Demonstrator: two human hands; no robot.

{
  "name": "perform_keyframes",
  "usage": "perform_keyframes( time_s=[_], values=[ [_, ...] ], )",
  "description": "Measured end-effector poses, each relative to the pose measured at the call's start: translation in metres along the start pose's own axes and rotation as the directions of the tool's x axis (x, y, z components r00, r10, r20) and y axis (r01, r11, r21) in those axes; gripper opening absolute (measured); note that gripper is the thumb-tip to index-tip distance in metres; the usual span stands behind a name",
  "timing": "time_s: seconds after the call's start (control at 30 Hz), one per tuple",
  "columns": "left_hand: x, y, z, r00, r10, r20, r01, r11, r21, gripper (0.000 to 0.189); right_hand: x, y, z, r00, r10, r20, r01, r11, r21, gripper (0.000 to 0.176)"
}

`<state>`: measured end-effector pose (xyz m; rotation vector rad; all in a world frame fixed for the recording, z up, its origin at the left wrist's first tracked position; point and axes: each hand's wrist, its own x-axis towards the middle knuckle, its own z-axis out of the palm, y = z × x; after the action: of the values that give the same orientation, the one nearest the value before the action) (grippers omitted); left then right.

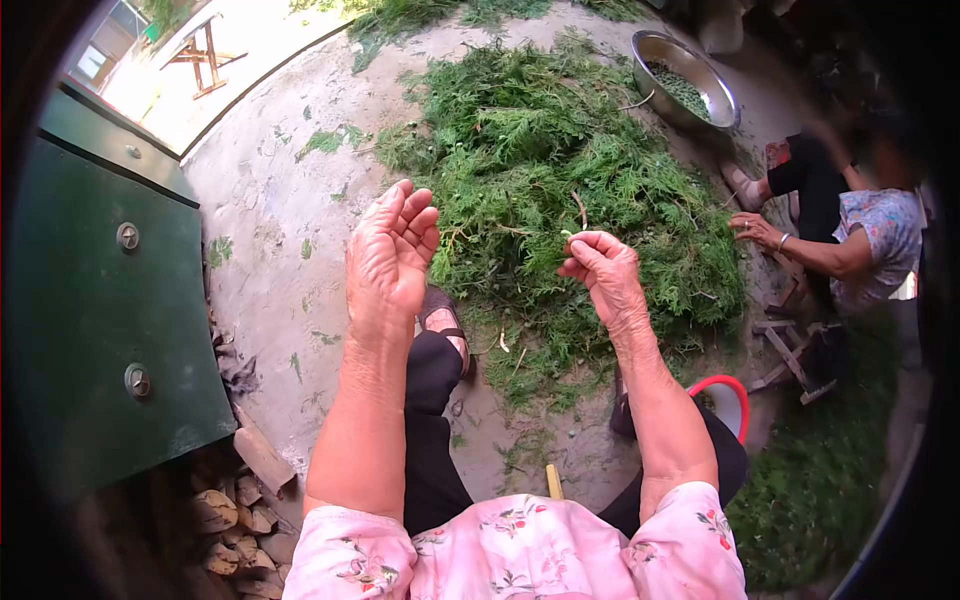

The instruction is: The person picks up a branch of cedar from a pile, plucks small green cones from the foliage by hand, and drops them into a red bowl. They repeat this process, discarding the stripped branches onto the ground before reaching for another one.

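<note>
My left hand (393, 250) is raised palm up above the left side of the heap, its fingers loosely curled and apart. Nothing shows in its palm. My right hand (607, 275) pinches a small pale green piece (567, 234) between thumb and fingertips; it looks like a bit of sprig, too small to tell for certain. Beneath and beyond both hands lies a large heap of cut evergreen branches (530, 140) with flat, feathery green leaves.
A metal basin (688, 55) holding small green pieces stands at the far right. Another person (875, 240) sits at right, a hand at the heap's edge. A red-rimmed container (742, 400) is by my right leg. Green cabinet (115, 310) and split firewood (240, 530) stand left.
</note>
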<state>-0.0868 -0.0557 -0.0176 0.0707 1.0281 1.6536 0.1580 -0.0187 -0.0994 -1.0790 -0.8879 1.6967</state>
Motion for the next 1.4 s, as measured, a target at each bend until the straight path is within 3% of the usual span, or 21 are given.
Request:
perform_keyframes(
  time_s=[0.2,0.27,0.4,0.7,0.77,0.8,0.83,0.93,0.97,1.07,1.13,1.3,1.37,1.4],
  values=[
    [-0.006,-0.026,0.006,0.994,0.009,0.105,-0.024,0.989,0.143,0.025,-0.049,-0.068,-0.008,0.979,-0.198,-0.042,0.2,0.978,0.053,0.009],
    [-0.007,-0.039,0.004,0.998,-0.025,0.062,0.011,0.977,0.214,0.023,-0.061,-0.077,-0.018,0.959,-0.265,-0.099,0.268,0.963,0.022,0.008],
    [-0.022,-0.068,-0.001,0.992,-0.124,-0.029,0.127,0.974,0.187,0.021,-0.092,-0.093,-0.021,0.938,-0.312,-0.152,0.32,0.947,0.027,0.008],
    [-0.1,-0.139,-0.03,0.964,-0.236,-0.12,0.259,0.937,0.235,0.029,-0.13,-0.128,-0.021,0.927,-0.356,-0.115,0.361,0.933,0.02,0.008],
    [-0.108,-0.152,-0.038,0.948,-0.274,-0.16,0.311,0.9,0.305,0.03,-0.137,-0.154,-0.019,0.859,-0.493,-0.136,0.51,0.847,0.15,0.008],
    [-0.11,-0.155,-0.036,0.95,-0.273,-0.154,0.309,0.898,0.312,0.032,-0.143,-0.172,-0.016,0.79,-0.586,-0.178,0.607,0.788,0.102,0.009],
    [-0.11,-0.156,-0.035,0.951,-0.27,-0.15,0.305,0.899,0.313,0.032,-0.144,-0.185,-0.018,0.78,-0.62,-0.09,0.624,0.781,0.021,0.011],
    [-0.114,-0.164,-0.034,0.956,-0.275,-0.104,0.294,0.899,0.325,0.032,-0.151,-0.198,-0.007,0.91,-0.413,0.04,0.411,0.882,-0.231,0.024],
    [-0.117,-0.165,-0.034,0.956,-0.284,-0.077,0.293,0.893,0.341,0.029,-0.156,-0.195,-0.006,0.93,-0.367,0.02,0.361,0.903,-0.23,0.026],
    [-0.14,-0.148,-0.015,0.965,-0.258,0.044,0.222,0.897,0.383,0.025,-0.164,-0.177,-0.015,0.951,-0.31,-0.004,0.308,0.947,-0.094,0.023],
    [-0.153,-0.135,-0.008,0.958,-0.18,0.223,0.06,0.888,0.456,0.023,-0.17,-0.161,-0.021,0.962,-0.274,0.004,0.274,0.961,-0.028,0.021],
    [-0.167,-0.116,-0.007,0.885,-0.22,0.41,0.012,0.892,0.452,0.023,-0.19,-0.129,-0.017,0.973,-0.229,0.025,0.228,0.972,0.051,0.019],
    [-0.172,-0.122,-0.007,0.863,0.119,0.492,-0.364,0.821,0.439,0.026,-0.197,-0.116,-0.012,0.982,-0.187,0.006,0.186,0.98,0.075,0.019],
    [-0.175,-0.122,-0.008,0.828,0.249,0.503,-0.532,0.636,0.56,0.033,-0.2,-0.109,-0.01,0.983,-0.182,0.009,0.181,0.981,0.074,0.02]
  ],
)
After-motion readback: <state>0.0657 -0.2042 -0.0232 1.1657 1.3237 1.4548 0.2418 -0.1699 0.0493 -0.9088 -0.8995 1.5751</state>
